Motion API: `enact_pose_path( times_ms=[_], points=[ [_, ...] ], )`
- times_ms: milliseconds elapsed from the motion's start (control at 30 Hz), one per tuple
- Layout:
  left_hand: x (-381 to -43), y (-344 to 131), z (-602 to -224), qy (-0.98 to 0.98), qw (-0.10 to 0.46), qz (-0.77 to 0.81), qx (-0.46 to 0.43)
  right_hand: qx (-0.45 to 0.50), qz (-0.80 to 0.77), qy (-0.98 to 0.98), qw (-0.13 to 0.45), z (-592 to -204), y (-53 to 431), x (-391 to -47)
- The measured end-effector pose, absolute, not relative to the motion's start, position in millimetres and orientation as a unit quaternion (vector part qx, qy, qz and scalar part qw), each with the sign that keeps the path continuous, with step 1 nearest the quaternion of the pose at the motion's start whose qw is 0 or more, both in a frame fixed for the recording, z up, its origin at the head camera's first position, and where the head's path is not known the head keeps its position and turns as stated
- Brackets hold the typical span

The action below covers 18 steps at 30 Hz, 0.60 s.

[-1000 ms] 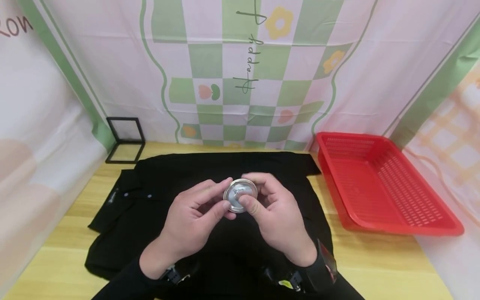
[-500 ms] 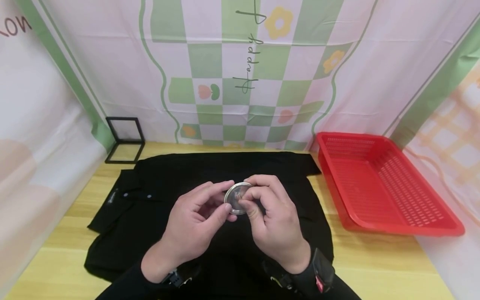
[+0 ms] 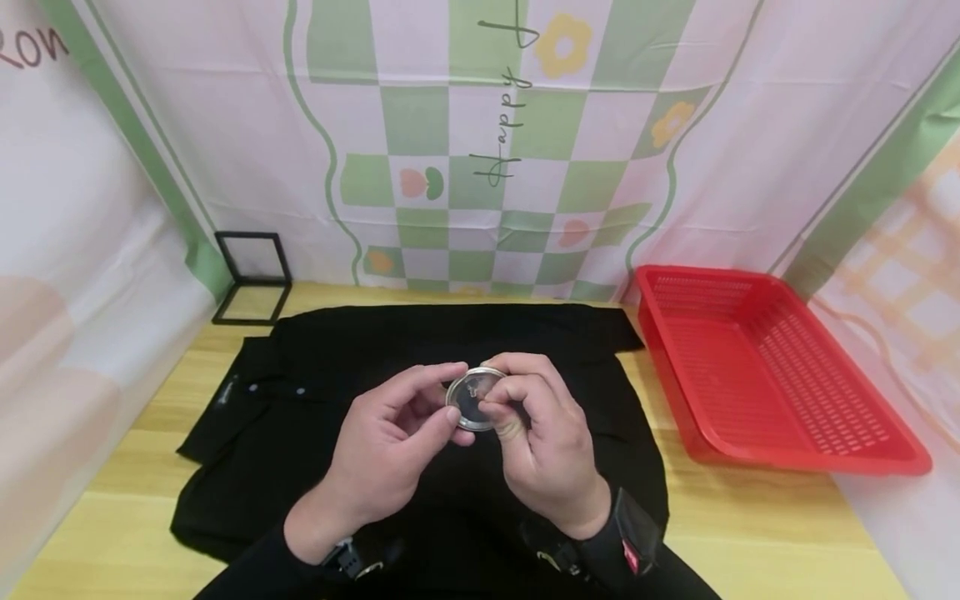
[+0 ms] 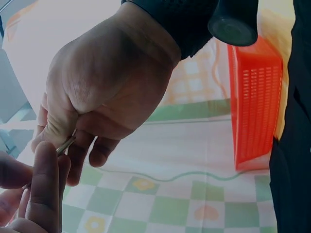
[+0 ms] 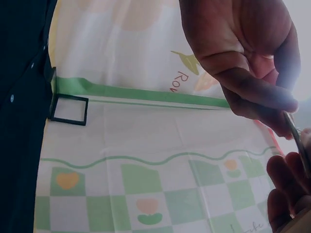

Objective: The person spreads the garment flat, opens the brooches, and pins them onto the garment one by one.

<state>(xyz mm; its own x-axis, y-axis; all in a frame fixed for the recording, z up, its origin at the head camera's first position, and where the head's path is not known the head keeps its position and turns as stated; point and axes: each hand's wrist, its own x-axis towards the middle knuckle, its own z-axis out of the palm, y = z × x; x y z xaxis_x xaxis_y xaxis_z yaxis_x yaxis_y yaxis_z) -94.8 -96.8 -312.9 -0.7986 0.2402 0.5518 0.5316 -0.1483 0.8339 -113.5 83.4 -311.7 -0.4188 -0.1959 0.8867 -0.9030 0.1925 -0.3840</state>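
Between both hands, above a black buttoned shirt, is a small round silvery disc with a raised rim and a dark, shiny face. My left hand pinches its left edge, thumb on the near side and index finger at the top. At its right side my right hand has curled fingers; thumb and a bent finger meet over the disc's face, while the index finger lies along the upper edge. Both wrist views show the disc edge-on as a thin plate. Fingers cover its right part.
A red perforated basket stands at the right of the wooden table. At the back left is a black hinged square frame. A patterned curtain hangs behind and along the sides.
My right thumb, first lying flat on the disc's face, has drawn back and now meets a curled finger there. The disc has tilted and its face looks darker. The left hand barely moved.
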Motion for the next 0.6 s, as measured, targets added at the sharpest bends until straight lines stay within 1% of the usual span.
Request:
enact_pose_path(
  times_ms=[67,200,267,300,333,367,467,533,600],
  points=[
    [-96,-99,-315,-0.651,0.111,-0.688,-0.3,0.403,0.543,-0.67,0.305,-315,86,-114],
    [-98,-103,-320,-0.662,0.115,-0.682,-0.288,0.418,0.646,-0.617,0.164,-320,93,-116],
    [-100,-105,-322,-0.661,0.109,-0.692,-0.271,0.433,0.649,-0.611,0.137,-319,93,-116],
    [-100,-105,-323,-0.657,0.106,-0.7,-0.26,0.442,0.64,-0.611,0.146,-319,91,-117],
    [-100,-105,-324,-0.654,0.103,-0.707,-0.249,0.45,0.626,-0.613,0.17,-319,89,-117],
    [-101,-105,-325,-0.653,0.099,-0.713,-0.237,0.455,0.605,-0.619,0.208,-318,87,-116],
    [-99,-104,-327,-0.664,0.096,-0.709,-0.216,0.434,0.547,-0.618,0.36,-315,80,-115],
    [-97,-103,-327,-0.673,0.095,-0.698,-0.225,0.411,0.494,-0.608,0.466,-313,76,-115],
    [-93,-102,-328,-0.667,0.091,-0.693,-0.26,0.408,0.438,-0.586,0.545,-310,73,-116]
  ],
)
